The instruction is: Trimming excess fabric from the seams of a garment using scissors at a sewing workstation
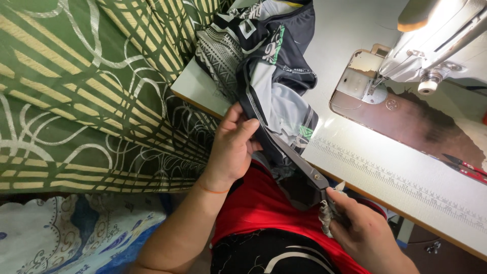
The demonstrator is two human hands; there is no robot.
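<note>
Your left hand (234,147) has its thumb and fingers pinched together on the dark seamed edge of the black-and-grey garment (274,76), just left of frame centre. Your right hand (362,231), at lower right, has its fingers closed around the cloth-wrapped handles of the scissors (304,170). The blades run up and left from that hand and lie against the garment edge near your left fingertips; whether the blades stand apart or together cannot be told.

Risk: the blade tips lie near your left thumb. If the pinch slides toward them, the blades could nick the fingers. If the edge goes slack, the blades could bite into the panel instead of the seam.

Pose: your left forearm rises from the lower centre, wrist slightly bent, palm turned toward the fabric. Your right wrist angles up and left from the lower right corner.

The garment drapes from the white sewing table (355,152) edge down toward your lap. The sewing machine (431,50) stands at upper right; green patterned cloth (76,91) fills the left.
</note>
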